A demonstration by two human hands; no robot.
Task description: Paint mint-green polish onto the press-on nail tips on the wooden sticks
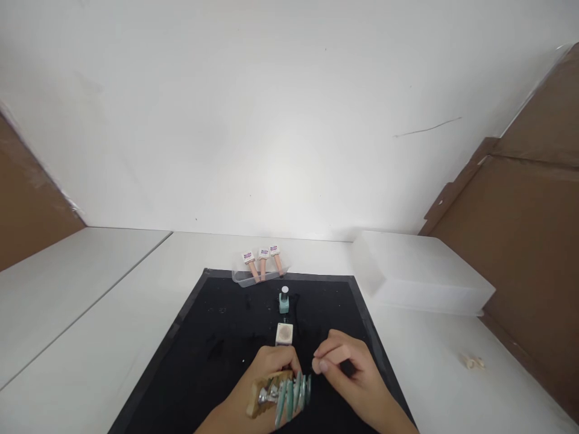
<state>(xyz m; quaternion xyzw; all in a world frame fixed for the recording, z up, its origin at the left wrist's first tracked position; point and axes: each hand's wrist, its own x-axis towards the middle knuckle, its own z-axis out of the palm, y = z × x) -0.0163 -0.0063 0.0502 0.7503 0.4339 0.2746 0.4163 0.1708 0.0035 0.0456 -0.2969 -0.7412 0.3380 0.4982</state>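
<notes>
My left hand (269,367), fingers curled, holds a tan wooden-looking piece (259,402) with metal parts and several long teal tips (292,398) at its right side. Just beyond its knuckles is a white square block (284,333) with a round beige patch on top. My right hand (355,377) is to the right, thumb and forefinger pinched on a small round beige piece (317,365), close to the teal tips but apart from them. Farther out, a teal bottle (283,303) with a dark and white cap stands upright on the black mat (212,337).
A clear tray (244,282) at the mat's far edge holds three pink-handled items (263,265) with white labelled heads. On the right of the white table (140,319) sit a white box (420,277) and small beige pieces (474,361). Brown panels flank both sides.
</notes>
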